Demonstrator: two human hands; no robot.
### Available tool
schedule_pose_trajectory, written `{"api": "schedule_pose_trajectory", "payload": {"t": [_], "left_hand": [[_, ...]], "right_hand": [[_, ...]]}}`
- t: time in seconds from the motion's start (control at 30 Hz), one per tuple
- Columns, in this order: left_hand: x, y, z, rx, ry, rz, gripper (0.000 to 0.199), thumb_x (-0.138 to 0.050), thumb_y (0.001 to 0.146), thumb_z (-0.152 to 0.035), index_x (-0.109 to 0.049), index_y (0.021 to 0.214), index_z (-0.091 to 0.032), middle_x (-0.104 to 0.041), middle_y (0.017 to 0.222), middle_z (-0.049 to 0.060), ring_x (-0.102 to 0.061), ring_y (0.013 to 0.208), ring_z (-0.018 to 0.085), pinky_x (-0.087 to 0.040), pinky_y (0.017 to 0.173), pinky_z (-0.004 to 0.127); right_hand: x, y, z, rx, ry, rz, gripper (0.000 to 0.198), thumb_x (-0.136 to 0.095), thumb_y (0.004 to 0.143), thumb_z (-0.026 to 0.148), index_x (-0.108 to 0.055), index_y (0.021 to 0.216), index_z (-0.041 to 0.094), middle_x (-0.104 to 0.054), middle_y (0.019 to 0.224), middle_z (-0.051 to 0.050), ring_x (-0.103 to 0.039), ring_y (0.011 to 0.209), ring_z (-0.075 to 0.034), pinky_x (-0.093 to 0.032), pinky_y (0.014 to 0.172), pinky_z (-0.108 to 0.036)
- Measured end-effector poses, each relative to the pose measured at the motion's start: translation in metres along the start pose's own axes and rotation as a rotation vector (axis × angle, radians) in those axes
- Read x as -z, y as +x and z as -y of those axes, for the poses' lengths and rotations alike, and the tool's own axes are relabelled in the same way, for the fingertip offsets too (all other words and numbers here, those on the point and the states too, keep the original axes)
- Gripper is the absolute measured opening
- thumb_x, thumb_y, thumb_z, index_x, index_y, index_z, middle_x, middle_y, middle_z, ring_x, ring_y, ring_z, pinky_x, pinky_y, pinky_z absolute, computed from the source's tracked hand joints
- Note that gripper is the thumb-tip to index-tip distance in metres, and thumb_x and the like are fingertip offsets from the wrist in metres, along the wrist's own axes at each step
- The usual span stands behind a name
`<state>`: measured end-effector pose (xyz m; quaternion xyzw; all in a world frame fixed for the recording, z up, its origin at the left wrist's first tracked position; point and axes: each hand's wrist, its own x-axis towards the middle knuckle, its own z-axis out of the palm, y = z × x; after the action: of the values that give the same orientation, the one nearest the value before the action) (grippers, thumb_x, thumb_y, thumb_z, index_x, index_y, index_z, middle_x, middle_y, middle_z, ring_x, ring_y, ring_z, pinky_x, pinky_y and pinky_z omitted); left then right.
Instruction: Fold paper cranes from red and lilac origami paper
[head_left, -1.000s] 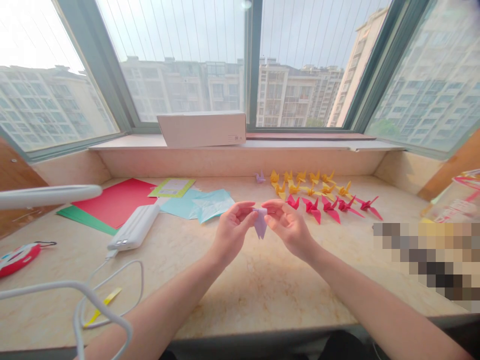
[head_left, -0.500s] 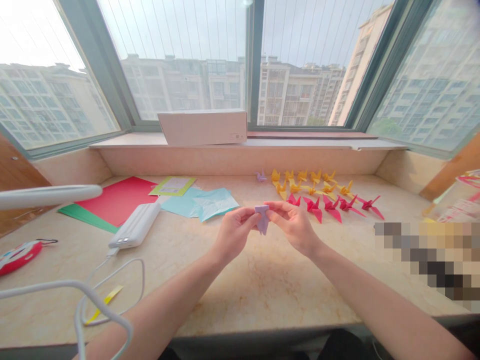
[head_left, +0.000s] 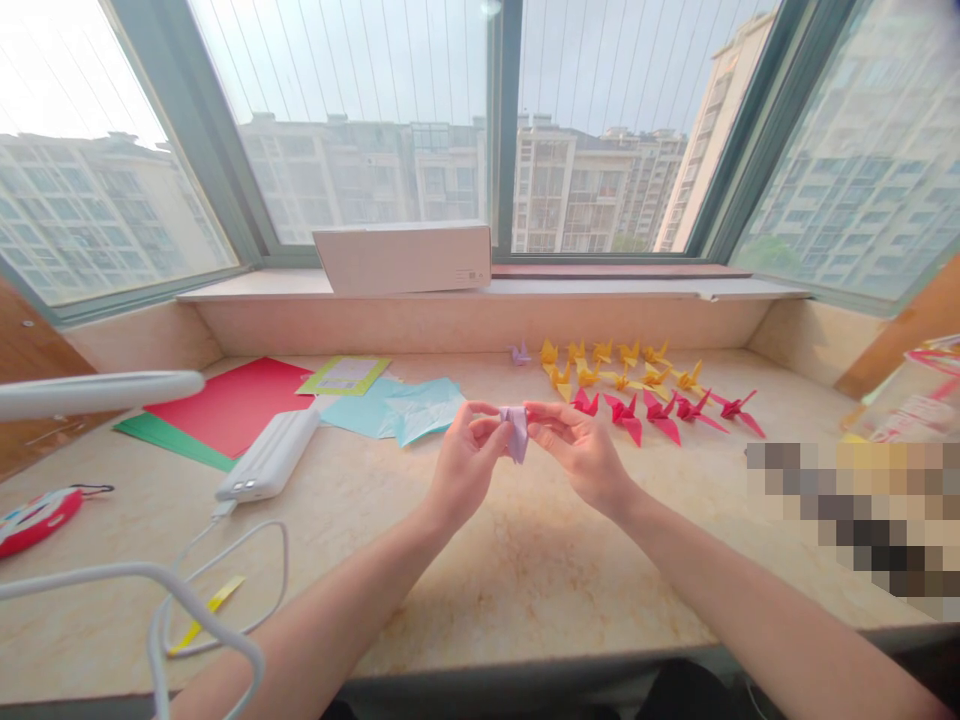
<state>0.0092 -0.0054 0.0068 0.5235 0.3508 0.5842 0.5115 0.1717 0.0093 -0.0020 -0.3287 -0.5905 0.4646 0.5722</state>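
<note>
A small piece of folded purple paper (head_left: 516,436) is held up over the counter, its pointed end hanging down. My left hand (head_left: 471,455) pinches its left side between thumb and fingers. On the other side, my right hand (head_left: 581,450) has thumb and fingertips closed at the right edge of the paper. Beyond the hands stands a finished purple paper crane (head_left: 520,353). Rows of yellow paper cranes (head_left: 603,351) and a row of red paper cranes (head_left: 661,415) lie behind and to the right of my right hand.
Left of my hands lie light blue paper sheets (head_left: 424,410), a yellow-edged packet (head_left: 346,376), red paper (head_left: 240,405) and green paper (head_left: 176,440). A white power bank (head_left: 270,455) trails a white cable (head_left: 285,570). A white box (head_left: 405,260) rests on the window ledge.
The purple paper has turned a little, and its top now shows an opened fold. Both hands keep their pinch, with my right fingers shifted slightly at the edge.
</note>
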Motion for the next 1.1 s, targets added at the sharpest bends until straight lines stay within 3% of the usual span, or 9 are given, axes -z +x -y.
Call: {"api": "schedule_pose_trajectory", "payload": {"t": [0.33,0.53,0.8,1.1], "left_hand": [[0.002,0.0,-0.006,-0.112,0.201,-0.008,0.017,-0.07,0.084,-0.032,-0.066,0.087,-0.015,-0.07,0.086,0.004,-0.066,0.084,0.016,-0.051,0.08,0.029],[-0.001,-0.002,-0.01,-0.105,0.133,0.083,0.022,-0.072,0.082,-0.033,-0.068,0.096,-0.016,-0.073,0.099,0.008,-0.067,0.092,0.019,-0.053,0.079,0.03],[0.001,-0.002,-0.01,-0.121,0.161,0.06,0.019,-0.072,0.082,-0.031,-0.071,0.093,-0.015,-0.073,0.092,0.006,-0.067,0.084,0.017,-0.053,0.08,0.03],[0.001,-0.001,-0.008,-0.141,0.149,0.052,0.017,-0.072,0.083,-0.029,-0.071,0.094,-0.016,-0.073,0.094,0.007,-0.067,0.086,0.018,-0.054,0.08,0.03]], "right_hand": [[-0.002,-0.003,0.001,0.076,-0.132,0.061,0.024,-0.074,0.081,0.036,-0.073,0.101,0.022,-0.074,0.096,-0.006,-0.068,0.086,-0.021,-0.054,0.081,-0.038],[0.0,0.0,0.001,0.183,-0.188,-0.023,0.023,-0.077,0.079,0.038,-0.073,0.097,0.025,-0.065,0.12,-0.008,-0.062,0.11,-0.024,-0.053,0.087,-0.038],[-0.001,-0.001,0.004,0.123,-0.062,0.062,0.017,-0.076,0.081,0.034,-0.075,0.095,0.024,-0.071,0.114,-0.007,-0.065,0.11,-0.024,-0.049,0.1,-0.044],[0.002,0.0,0.002,0.128,-0.032,0.025,0.018,-0.073,0.084,0.034,-0.074,0.099,0.023,-0.073,0.111,-0.007,-0.067,0.106,-0.024,-0.053,0.095,-0.041]]}}
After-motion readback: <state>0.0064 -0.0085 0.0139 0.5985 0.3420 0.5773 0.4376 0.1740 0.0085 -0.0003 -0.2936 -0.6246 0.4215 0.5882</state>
